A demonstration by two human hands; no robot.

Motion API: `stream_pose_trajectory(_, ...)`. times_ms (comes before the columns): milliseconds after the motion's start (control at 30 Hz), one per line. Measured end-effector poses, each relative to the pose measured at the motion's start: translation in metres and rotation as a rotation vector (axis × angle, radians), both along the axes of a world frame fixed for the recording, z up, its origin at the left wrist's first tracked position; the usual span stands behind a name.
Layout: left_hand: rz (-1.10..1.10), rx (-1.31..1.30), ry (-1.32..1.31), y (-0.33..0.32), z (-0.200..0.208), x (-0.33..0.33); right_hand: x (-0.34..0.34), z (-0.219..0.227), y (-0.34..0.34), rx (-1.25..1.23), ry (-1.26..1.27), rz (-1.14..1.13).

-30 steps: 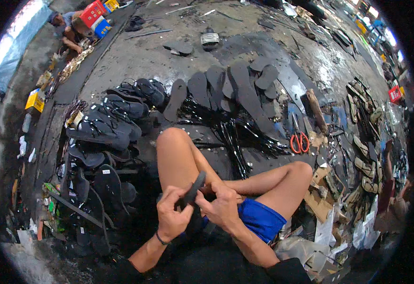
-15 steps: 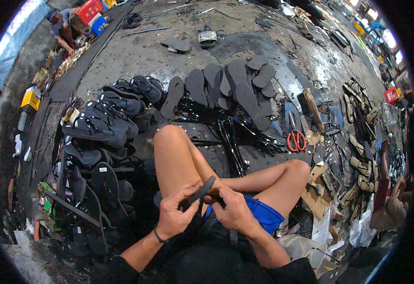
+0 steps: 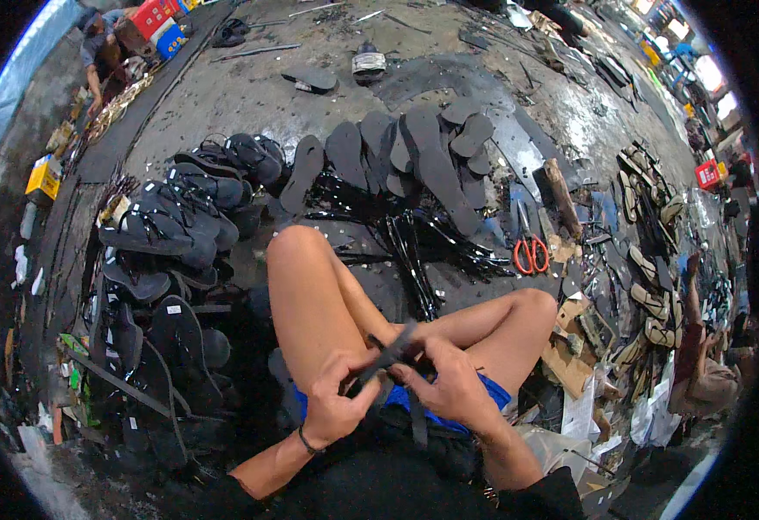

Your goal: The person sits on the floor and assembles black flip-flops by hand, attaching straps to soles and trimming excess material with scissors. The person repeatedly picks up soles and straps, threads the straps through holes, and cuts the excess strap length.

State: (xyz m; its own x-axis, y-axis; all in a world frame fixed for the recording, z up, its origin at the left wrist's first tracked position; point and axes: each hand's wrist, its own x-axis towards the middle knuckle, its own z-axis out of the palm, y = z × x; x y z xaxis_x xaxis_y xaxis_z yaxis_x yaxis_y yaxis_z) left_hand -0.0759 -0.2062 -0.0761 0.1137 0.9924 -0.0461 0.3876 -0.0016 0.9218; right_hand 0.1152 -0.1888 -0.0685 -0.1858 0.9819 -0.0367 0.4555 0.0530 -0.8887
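Above my lap, my left hand (image 3: 340, 399) is closed round a dark sandal sole (image 3: 385, 354), seen nearly edge-on and slanting up to the right. My right hand (image 3: 449, 381) is close beside it, fingers bent and pinched near the sole's right side; what lies between them is too small and blurred to make out. Beyond my crossed legs lies a bundle of shiny black straps (image 3: 410, 256). Loose dark soles (image 3: 431, 165) are spread behind it. Scissors with red handles (image 3: 531, 251) rest to the right of the straps.
Piled at the left are black sandals (image 3: 167, 221) with straps and more soles (image 3: 180, 334). A wooden stick (image 3: 563, 199), cardboard scraps (image 3: 570, 347) and tan sandals (image 3: 648, 303) lie to the right. A tin (image 3: 368, 65) stands farther off. Other people sit at far left and right.
My right hand has shifted slightly right and its fingers have moved against the sole. The sole has turned a little in my left hand. The whole view has shifted slightly.
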Motion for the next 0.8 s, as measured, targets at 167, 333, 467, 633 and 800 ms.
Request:
stream_pose_trajectory(167,-0.298,-0.119,0.302,-0.009,-0.04,-0.014,0.026,-0.023,0.015,0.032,-0.167,-0.092)
stream_pose_trajectory(333,-0.506,-0.119,0.483,0.018,-0.014,-0.045,0.047,-0.013,0.027,0.058,-0.382,-0.045)
stream_pose_trajectory(467,-0.626,-0.129,0.291,0.055,0.03,-0.097,0.083,-0.027,0.024,-0.039,-0.183,-0.154)
stream_pose_trajectory(633,-0.289,-0.339,-0.021,0.055,0.028,-0.074,0.042,-0.088,-0.001,-0.359,0.332,-0.416)
stream_pose_trajectory(800,0.197,-0.189,-0.336,0.04,-0.014,0.011,-0.011,-0.03,-0.008,-0.165,0.099,-0.174)
